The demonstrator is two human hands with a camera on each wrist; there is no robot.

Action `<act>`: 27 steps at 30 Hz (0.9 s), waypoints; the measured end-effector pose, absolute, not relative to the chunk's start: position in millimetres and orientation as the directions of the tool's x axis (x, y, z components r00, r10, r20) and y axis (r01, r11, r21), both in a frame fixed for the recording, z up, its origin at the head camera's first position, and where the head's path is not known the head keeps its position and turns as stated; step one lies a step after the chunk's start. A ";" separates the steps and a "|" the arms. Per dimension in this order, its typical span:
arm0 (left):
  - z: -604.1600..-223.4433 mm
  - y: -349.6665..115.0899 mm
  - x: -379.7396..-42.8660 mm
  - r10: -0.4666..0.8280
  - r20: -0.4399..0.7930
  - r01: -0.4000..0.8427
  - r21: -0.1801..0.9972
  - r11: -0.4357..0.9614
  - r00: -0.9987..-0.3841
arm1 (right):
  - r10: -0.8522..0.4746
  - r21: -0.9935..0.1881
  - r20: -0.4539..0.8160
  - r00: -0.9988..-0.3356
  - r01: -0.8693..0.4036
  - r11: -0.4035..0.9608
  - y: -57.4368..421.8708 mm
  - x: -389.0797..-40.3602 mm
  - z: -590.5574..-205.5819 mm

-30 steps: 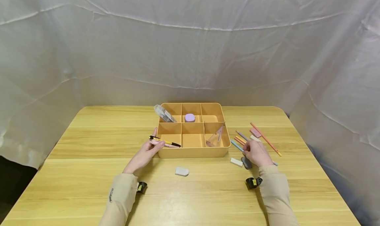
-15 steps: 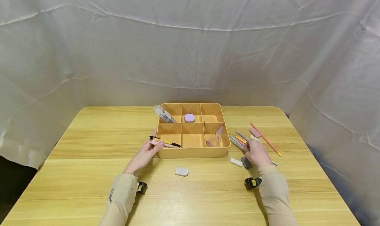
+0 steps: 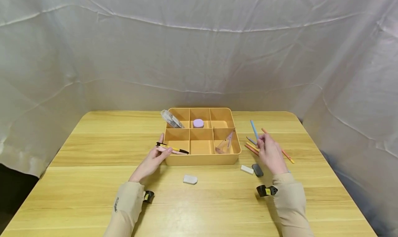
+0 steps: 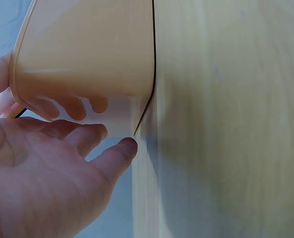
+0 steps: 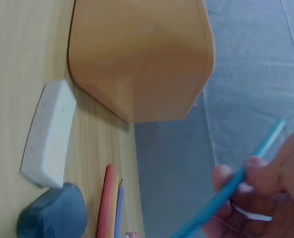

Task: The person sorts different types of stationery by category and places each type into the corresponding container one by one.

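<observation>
My right hand [image 3: 271,157] pinches a light-blue pencil [image 3: 254,129] between thumb and fingers, right of the orange divided box [image 3: 202,160]. In the right wrist view the pencil [image 5: 226,191] slants across my fingers, off the table. My left hand [image 3: 151,163] is at the box's front left corner, with a black-and-yellow pen [image 3: 178,149] and a pink pen [image 3: 178,153] held at the thumb over the rim. In the left wrist view its other fingers [image 4: 89,136] curve beside the box's outer wall [image 4: 92,44].
The box holds a clear-capped item [image 3: 171,119], a lilac lidded piece [image 3: 198,123] and a set square [image 3: 226,143]. A white eraser [image 3: 247,169], a dark grey eraser [image 3: 257,170] and several pencils [image 3: 252,148] lie to the right. A grey-white eraser [image 3: 190,179] lies in front.
My right hand has lifted the light-blue pencil from the pile and turned its visible end away from me. My left hand and the pens have stayed in place.
</observation>
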State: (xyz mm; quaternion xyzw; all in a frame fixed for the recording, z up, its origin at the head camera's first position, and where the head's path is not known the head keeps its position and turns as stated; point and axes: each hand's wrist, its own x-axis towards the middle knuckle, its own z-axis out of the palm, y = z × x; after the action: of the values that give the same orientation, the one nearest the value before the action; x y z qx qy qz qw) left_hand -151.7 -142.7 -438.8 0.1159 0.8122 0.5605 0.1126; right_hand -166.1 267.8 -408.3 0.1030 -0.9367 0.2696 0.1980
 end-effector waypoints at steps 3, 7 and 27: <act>-438.3 -142.8 -151.0 0.312 -0.060 0.055 0.936 0.348 -0.948 | -0.057 -0.476 0.518 -0.853 -0.343 0.810 265.7 -167.4 -409.3; -437.8 -141.9 -149.9 0.313 -0.059 0.056 0.937 0.345 -0.948 | 0.029 -0.533 0.613 -0.789 -0.386 0.753 263.8 -168.0 -410.7; -439.4 -140.4 -151.2 0.321 -0.039 0.069 0.945 0.319 -0.946 | 0.128 -0.634 0.706 -0.697 -0.541 0.553 264.7 -167.4 -405.6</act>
State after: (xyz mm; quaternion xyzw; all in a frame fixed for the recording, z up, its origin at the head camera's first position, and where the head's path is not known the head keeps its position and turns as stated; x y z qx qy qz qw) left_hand -151.2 -140.4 -439.4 0.1211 0.8045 0.5709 0.1102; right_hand -167.4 264.7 -405.6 0.1288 -0.8009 0.4548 0.3676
